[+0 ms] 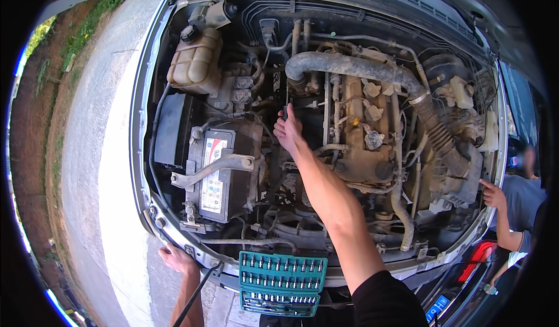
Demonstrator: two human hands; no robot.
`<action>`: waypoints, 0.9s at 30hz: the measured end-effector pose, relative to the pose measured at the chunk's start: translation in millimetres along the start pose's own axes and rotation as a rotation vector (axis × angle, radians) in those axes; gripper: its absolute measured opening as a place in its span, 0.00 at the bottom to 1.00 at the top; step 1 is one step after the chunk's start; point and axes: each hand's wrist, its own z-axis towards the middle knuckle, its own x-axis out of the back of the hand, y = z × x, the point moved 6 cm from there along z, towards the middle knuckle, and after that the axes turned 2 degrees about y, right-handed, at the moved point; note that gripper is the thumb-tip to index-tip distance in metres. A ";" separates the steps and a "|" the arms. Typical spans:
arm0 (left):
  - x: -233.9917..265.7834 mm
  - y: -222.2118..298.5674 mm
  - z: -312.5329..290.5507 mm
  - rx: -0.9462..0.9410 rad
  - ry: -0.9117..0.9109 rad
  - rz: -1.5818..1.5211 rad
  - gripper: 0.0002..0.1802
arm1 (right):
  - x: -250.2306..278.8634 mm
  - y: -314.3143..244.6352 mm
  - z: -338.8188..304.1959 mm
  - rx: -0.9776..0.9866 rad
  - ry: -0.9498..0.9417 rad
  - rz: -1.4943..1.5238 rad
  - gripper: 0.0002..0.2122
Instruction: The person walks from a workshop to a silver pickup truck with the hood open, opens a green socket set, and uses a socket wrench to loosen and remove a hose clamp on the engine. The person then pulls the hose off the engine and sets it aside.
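Black sleeve (387,298) nearest, bottom right; bare forearm (332,199) runs up from it to the right hand (289,132). Right fingers are curled round a slim tool (286,106), dark at the grip, thin shaft poking out just beyond the fingertips, in the gap between battery (233,181) and engine (361,117). Exact kind can't be told; the hand hides part of it.

Handling, judged by looks: light, stiff, not fragile; bare shaft narrow and maybe slick if oily, so best held by the dark grip, thumb along it, as now. Dusty parts crowd close, so little room to turn the wrist.

Around the right fingers: fat grey hose (355,65) above and to the right, plastic tank (197,62) up and left, battery with its metal strap (215,170) below left.

Left hand (177,259) lies well below and left, fingers at the car's front edge (201,258); no tool seen in them, can't tell if they clamp or only rest. Green socket case (282,291) sits right of those fingers, small bits in rows. Co-worker's hand (495,196), far right of both, points a finger at the black box (463,173).
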 end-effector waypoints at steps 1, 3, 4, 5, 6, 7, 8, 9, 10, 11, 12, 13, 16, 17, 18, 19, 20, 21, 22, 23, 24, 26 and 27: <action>-0.4 -0.4 0.2 0.010 -0.010 -0.001 0.22 | -0.3 -2.3 1.4 0.044 0.002 -0.026 0.25; -0.4 0.6 -0.2 0.015 -0.016 -0.002 0.22 | -2.2 -2.5 5.8 0.069 -0.037 -0.067 0.26; 0.1 2.1 -1.1 0.011 -0.011 -0.004 0.22 | 2.4 -3.7 8.7 0.108 0.042 -0.159 0.26; 0.7 3.4 -2.3 0.016 -0.009 -0.008 0.22 | 2.9 -3.7 11.2 0.139 0.061 -0.246 0.27; 1.8 5.5 -3.8 0.010 -0.001 0.003 0.22 | 7.1 -4.9 12.5 0.185 0.165 -0.338 0.27; 2.9 7.1 -5.4 0.012 0.004 0.014 0.22 | 7.0 -18.8 7.1 0.449 0.327 -0.636 0.27; 4.4 9.1 -6.6 0.005 0.016 0.025 0.23 | 2.9 -31.7 -6.3 0.724 0.569 -0.932 0.28; 4.5 8.8 -7.3 0.022 0.005 0.025 0.23 | -9.9 -37.4 -21.0 0.963 0.742 -1.222 0.28; 5.0 8.6 -7.2 0.029 0.004 0.022 0.23 | -10.3 -33.4 -22.2 0.864 0.757 -1.229 0.29; 4.8 8.1 -6.2 0.030 -0.007 0.020 0.23 | -13.5 -32.5 -28.4 0.859 0.799 -1.250 0.28; 3.9 7.7 -4.8 0.023 -0.024 0.024 0.23 | -18.4 -31.8 -33.0 0.858 0.804 -1.297 0.28; 2.5 7.3 -3.4 0.014 -0.047 0.016 0.23 | -22.3 -34.2 -41.1 0.920 0.882 -1.324 0.27; 3.4 6.6 -2.9 0.005 -0.025 0.039 0.23 | -7.2 -23.1 -27.5 0.591 0.644 -0.778 0.24; 3.8 7.0 -4.0 0.011 -0.013 0.052 0.24 | -4.4 -11.9 -16.3 0.390 0.472 -0.529 0.23; 3.8 7.5 -5.4 0.016 -0.012 0.048 0.24 | -4.4 0.4 -7.6 0.207 0.295 -0.084 0.20; 4.0 7.9 -6.6 0.023 -0.011 0.044 0.24 | -7.7 8.6 -2.4 0.049 0.164 0.209 0.16; 3.8 8.4 -7.3 0.025 -0.016 0.046 0.25 | -12.3 8.9 0.8 -0.006 0.038 0.266 0.15; 4.3 9.4 -7.3 0.013 -0.008 0.045 0.25 | -10.5 8.0 3.3 -0.023 0.029 0.334 0.15; 4.9 10.0 -7.0 0.004 0.001 0.053 0.24 | -5.5 3.5 5.5 0.037 0.077 0.307 0.16; 4.5 9.4 -6.6 0.012 -0.004 0.065 0.24 | 3.6 -0.8 6.1 0.111 0.211 0.283 0.17; 4.6 8.8 -6.1 0.021 -0.004 0.073 0.24 | 10.0 -4.6 5.5 0.177 0.313 0.254 0.19; 4.5 9.3 -5.9 0.022 -0.010 0.066 0.24 | 11.8 -3.5 6.2 0.162 0.344 0.326 0.16; 4.5 10.2 -6.3 0.015 -0.016 0.054 0.24 | 8.2 -1.9 7.5 0.131 0.278 0.368 0.15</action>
